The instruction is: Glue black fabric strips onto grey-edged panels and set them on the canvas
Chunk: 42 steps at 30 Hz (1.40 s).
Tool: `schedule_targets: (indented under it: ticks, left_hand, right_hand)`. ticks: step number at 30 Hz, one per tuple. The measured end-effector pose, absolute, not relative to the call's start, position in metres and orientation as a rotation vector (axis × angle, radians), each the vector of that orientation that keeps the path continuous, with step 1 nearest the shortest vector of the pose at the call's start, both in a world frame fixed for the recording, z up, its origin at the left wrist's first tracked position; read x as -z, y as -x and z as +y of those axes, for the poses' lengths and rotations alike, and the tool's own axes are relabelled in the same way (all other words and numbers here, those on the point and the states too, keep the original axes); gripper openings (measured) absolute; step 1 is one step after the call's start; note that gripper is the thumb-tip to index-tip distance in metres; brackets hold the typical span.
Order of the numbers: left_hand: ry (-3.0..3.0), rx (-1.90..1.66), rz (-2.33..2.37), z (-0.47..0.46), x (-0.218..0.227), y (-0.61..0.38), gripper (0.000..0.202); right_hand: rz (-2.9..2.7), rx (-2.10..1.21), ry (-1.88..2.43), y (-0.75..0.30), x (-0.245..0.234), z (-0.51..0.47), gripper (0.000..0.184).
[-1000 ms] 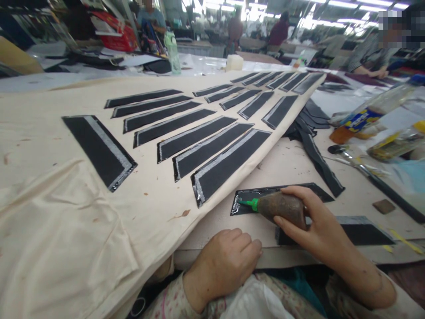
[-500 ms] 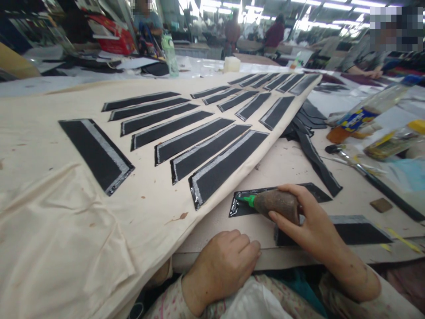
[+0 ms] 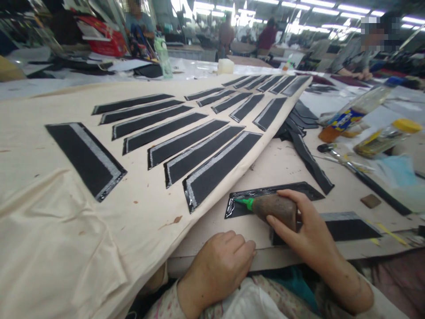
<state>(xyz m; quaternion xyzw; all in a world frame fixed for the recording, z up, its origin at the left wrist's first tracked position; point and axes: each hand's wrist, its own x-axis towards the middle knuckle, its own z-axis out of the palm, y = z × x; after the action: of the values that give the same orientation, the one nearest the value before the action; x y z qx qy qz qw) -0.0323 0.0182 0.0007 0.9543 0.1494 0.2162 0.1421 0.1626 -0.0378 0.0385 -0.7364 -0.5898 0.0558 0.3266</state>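
My right hand [image 3: 307, 232] is wrapped round a brown glue bottle [image 3: 275, 207] with a green nozzle. The nozzle tip touches the left end of a black strip [image 3: 265, 196] lying on the table, where wet glue shines. My left hand [image 3: 221, 263] rests loosely curled on the table's front edge, holding nothing that I can see. Left of it, a cream cloth [image 3: 66, 230] carries several black strips [image 3: 217, 166] with whitish glued borders, laid in slanted rows. A second black piece [image 3: 348, 228] lies under my right wrist.
A pile of black strips [image 3: 303, 137] lies right of the cloth. Bottles [image 3: 352, 115] and a yellow-capped jar [image 3: 387, 137] lie at the right. A green bottle [image 3: 163, 55] stands at the back. Other people work at far tables.
The nozzle has stayed at the strip's left end, shifting only slightly. The view has drifted a little to the right and up. My left hand has kept its place.
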Motion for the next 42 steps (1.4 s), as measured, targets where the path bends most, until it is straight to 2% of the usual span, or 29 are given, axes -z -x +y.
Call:
schedule_targets:
  ticks: [10,20,25,31,42]
  left_hand:
    - [-2.74,-0.64,0.42,0.019,0.0,0.032,0.016]
    - [-2.74,-0.629,0.43,0.019,0.0,0.033,0.017]
    - [-2.718,-0.651,0.443,0.019,-0.001,0.032,0.018]
    - [-2.628,-0.777,0.651,0.021,0.001,0.031,0.026]
    - [-2.759,-0.606,0.722,0.022,0.003,0.025,0.033]
  right_hand:
    - [-1.329,0.021,2.162,-0.195,-0.039,-0.056,0.045]
    - [-1.527,-0.101,1.95,-0.158,-0.037,-0.04,0.04]
    - [-1.444,0.007,2.055,-0.18,-0.037,-0.049,0.042]
    - [-1.488,-0.032,1.978,-0.174,-0.038,-0.04,0.042]
    - [-1.442,0.005,2.042,-0.186,-0.037,-0.039,0.043]
